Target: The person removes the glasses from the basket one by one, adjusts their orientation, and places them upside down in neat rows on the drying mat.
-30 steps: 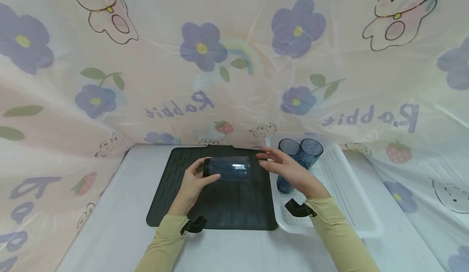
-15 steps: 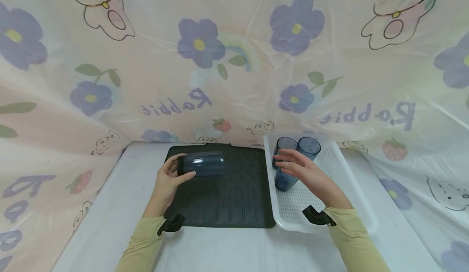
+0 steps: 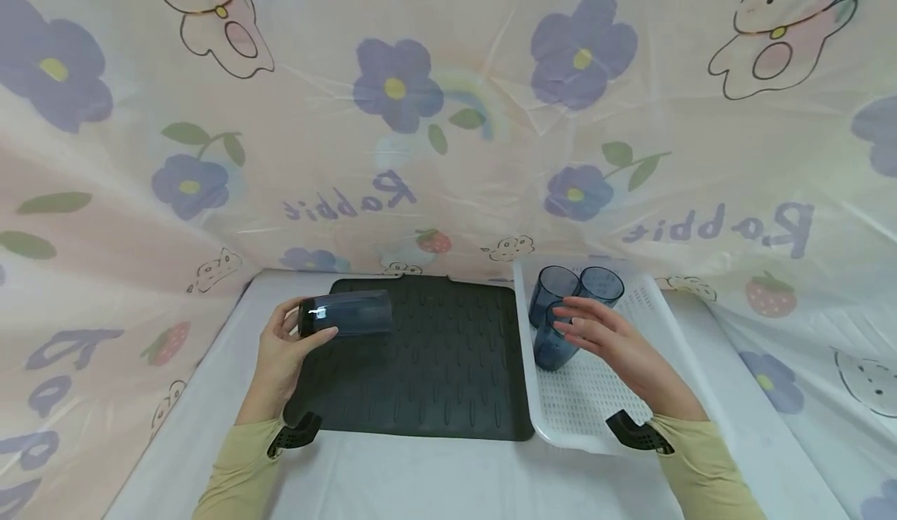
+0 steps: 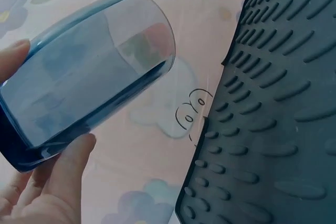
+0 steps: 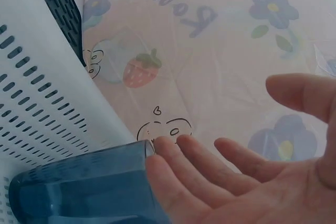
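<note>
Left hand (image 3: pixel 280 353) grips one blue tumbler (image 3: pixel 345 314) on its side above the left edge of the dark ribbed mat (image 3: pixel 434 364); right hand (image 3: pixel 610 341), fingers spread, touches one of three tumblers (image 3: pixel 554 341) in the white perforated tray (image 3: pixel 673 364); both lie on a white table (image 3: pixel 420 473), walled by floral rabbit-print sheeting (image 3: pixel 448 115).

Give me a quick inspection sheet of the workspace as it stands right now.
Surface: white table with a dark ridged mat and a white perforated tray.
Job's things: held blue cup on its side above the mat's left edge; three blue cups in the tray.
Clutter: nothing seen.
Grippers: left hand grips the held cup; right hand open, fingers touching the nearest tray cup.
Cables: nothing seen.
Surroundings: floral "Rabbit" curtain all round.
</note>
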### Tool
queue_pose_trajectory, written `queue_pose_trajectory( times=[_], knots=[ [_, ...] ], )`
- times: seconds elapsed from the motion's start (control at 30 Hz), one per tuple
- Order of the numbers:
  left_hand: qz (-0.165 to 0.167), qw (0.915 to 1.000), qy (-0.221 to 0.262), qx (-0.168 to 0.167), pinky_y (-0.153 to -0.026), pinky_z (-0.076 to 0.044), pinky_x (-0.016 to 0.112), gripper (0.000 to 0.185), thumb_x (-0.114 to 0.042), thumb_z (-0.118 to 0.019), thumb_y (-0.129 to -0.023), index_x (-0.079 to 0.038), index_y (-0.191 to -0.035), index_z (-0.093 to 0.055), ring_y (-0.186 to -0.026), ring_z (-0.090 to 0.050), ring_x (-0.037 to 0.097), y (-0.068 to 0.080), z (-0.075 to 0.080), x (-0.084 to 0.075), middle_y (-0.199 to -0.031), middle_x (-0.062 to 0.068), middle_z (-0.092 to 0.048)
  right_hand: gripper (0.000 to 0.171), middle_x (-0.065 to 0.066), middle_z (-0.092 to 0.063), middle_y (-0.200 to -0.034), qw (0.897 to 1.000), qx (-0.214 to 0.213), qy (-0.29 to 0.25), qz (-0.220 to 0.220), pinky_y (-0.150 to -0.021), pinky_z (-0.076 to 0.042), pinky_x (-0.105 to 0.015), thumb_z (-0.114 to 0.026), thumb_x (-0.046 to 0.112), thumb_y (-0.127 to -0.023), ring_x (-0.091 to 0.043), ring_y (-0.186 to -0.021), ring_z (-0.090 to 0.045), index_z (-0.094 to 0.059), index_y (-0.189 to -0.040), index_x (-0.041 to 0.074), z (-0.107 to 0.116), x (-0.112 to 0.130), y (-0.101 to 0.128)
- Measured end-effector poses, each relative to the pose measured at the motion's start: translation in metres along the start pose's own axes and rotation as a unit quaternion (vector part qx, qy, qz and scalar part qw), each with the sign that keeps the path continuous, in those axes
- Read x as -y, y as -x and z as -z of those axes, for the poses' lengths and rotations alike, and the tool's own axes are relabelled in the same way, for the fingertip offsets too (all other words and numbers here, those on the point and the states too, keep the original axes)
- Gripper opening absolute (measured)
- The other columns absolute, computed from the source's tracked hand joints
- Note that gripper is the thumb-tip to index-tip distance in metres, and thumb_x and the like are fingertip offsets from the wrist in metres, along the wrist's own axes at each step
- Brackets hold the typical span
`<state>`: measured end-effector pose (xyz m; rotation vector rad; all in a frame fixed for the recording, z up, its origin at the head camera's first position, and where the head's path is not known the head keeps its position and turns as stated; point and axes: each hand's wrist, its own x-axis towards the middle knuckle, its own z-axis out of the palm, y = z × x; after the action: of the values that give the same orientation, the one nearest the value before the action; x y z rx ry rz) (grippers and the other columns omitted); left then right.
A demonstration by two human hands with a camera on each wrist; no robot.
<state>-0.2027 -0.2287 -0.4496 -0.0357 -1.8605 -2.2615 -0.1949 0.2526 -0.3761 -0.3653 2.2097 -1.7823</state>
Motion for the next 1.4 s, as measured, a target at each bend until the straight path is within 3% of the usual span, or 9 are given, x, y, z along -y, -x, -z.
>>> queue_pose_trajectory(
  times=[0.33, 0.53, 0.77, 1.13, 1.4],
  knots=[
    [0.052, 0.9975, -0.009, -0.048, -0.089, -0.05, 0.02, 0.069, 0.009, -0.078, -0.074, -0.01, -0.13, -0.043, -0.103, -0.06, 0.013, 0.006, 0.006, -0.002, -0.132, 0.007, -0.048, 0.054, -0.024, -0.034, -0.145, 1.0, -0.009, -0.008, 0.023, -0.101, -0.043, -0.027, -0.044, 0.021, -0.104, -0.036, -0.13, -0.041, -0.023, -0.147, -0.003, 0.003, 0.0, 0.003],
    [0.059, 0.9955, -0.032, -0.067, -0.09, -0.048, 0.017, 0.075, 0.005, -0.079, -0.074, -0.007, -0.137, -0.039, -0.109, -0.055, 0.016, 0.009, 0.011, -0.002, -0.138, 0.011, -0.042, 0.053, -0.027, -0.033, -0.145, 0.999, -0.008, -0.01, 0.037, -0.101, -0.042, -0.025, -0.042, 0.025, -0.104, -0.035, -0.13, -0.041, -0.025, -0.146, -0.003, 0.006, -0.001, 0.007],
    [0.077, 0.9912, -0.054, -0.093, -0.094, -0.046, 0.018, 0.077, 0.0, -0.082, -0.074, -0.009, -0.139, -0.041, -0.112, -0.054, 0.015, 0.01, 0.018, -0.002, -0.136, 0.007, -0.045, 0.056, -0.028, -0.033, -0.145, 0.999, -0.017, -0.011, 0.039, -0.099, -0.043, -0.022, -0.042, 0.025, -0.105, -0.033, -0.13, -0.042, -0.021, -0.147, -0.006, 0.01, -0.002, 0.01],
    [0.077, 0.9867, -0.073, -0.123, -0.086, -0.047, 0.012, 0.077, -0.002, -0.083, -0.073, -0.01, -0.138, -0.044, -0.107, -0.055, 0.012, 0.009, 0.026, -0.003, -0.129, 0.003, -0.05, 0.049, -0.023, -0.042, -0.14, 0.997, -0.03, -0.03, 0.06, -0.097, -0.045, -0.023, -0.04, 0.02, -0.105, -0.021, -0.122, -0.052, -0.028, -0.143, -0.007, 0.019, -0.003, 0.013],
    [0.083, 0.9852, -0.061, -0.137, -0.086, -0.047, 0.012, 0.08, -0.001, -0.083, -0.073, -0.012, -0.141, -0.043, -0.115, -0.051, 0.015, 0.005, 0.028, -0.005, -0.137, 0.004, -0.044, 0.043, -0.019, -0.043, -0.14, 0.997, -0.039, -0.024, 0.066, -0.097, -0.044, -0.022, -0.039, 0.024, -0.105, -0.017, -0.121, -0.052, -0.035, -0.143, 0.003, 0.028, -0.005, 0.015]
  ],
)
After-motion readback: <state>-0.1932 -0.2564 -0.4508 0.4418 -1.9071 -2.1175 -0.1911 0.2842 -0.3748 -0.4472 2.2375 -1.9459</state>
